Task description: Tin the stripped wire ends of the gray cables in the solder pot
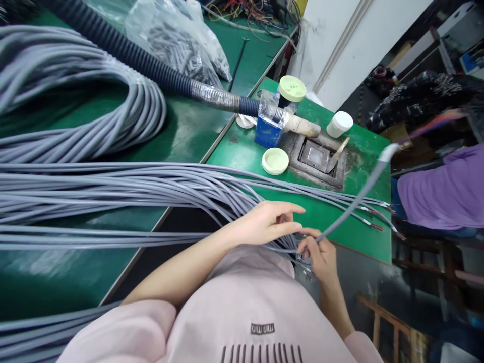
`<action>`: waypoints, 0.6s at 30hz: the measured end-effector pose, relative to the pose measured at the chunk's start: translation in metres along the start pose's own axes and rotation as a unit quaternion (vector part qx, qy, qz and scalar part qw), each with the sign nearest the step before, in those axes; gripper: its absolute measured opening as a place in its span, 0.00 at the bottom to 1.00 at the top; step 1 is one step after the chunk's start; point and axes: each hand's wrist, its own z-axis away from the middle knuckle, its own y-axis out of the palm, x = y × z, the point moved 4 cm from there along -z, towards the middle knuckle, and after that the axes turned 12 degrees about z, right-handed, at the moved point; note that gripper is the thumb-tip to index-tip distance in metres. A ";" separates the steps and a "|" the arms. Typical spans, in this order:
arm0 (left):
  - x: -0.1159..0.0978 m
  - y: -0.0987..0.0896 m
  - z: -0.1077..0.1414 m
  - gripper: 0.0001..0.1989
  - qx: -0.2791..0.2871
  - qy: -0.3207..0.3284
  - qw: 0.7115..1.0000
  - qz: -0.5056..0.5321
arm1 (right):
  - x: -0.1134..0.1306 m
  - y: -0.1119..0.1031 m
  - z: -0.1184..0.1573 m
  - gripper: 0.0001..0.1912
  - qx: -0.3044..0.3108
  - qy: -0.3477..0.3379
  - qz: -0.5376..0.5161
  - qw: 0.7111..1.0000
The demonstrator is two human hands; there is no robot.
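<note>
My right hand [321, 254] is closed around a grey cable [351, 206] near the front edge of the green table. The cable's loose end slants up to the right, blurred, with a white band and coloured wires at its tip. Just left of it, my left hand [274, 222] hovers over the cable bundle with index finger and thumb stretched apart, apparently holding nothing. Beneath and behind that hand runs a bundle of grey cables [181, 189]. Several stripped ends with white bands and reddish wires [372, 212] lie on the table's right part.
Behind the cables, a scraper [338, 155] rests on a square metal pot [342, 174] set in the table. A ribbed hose [159, 68], a blue box [267, 132], small tubs [339, 123] and a coiled cable bundle [145, 108] surround it. A person in purple [442, 189] is at right.
</note>
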 end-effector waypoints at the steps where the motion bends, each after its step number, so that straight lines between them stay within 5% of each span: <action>1: 0.001 0.004 -0.003 0.23 0.014 -0.012 0.999 0.033 | -0.002 0.007 0.002 0.13 0.042 -0.006 0.028 0.999; 4: 0.000 0.008 -0.010 0.23 0.014 -0.018 0.991 0.129 | -0.006 0.026 0.007 0.13 0.168 -0.035 0.093 0.981; 7: -0.001 0.000 -0.013 0.18 -0.058 -0.007 0.982 0.181 | -0.010 0.041 0.013 0.13 0.231 -0.059 0.140 0.961; 10: -0.001 -0.007 -0.009 0.17 -0.101 -0.003 0.975 0.198 | -0.018 0.047 0.017 0.13 0.217 -0.083 0.160 0.959; 15: -0.001 -0.002 0.006 0.22 -0.010 -0.037 0.988 0.148 | -0.035 0.054 0.021 0.14 0.173 -0.129 0.167 0.962; 18: 0.005 -0.003 0.006 0.20 -0.031 -0.050 0.996 0.059 | -0.041 0.060 0.024 0.16 0.174 -0.142 0.172 0.959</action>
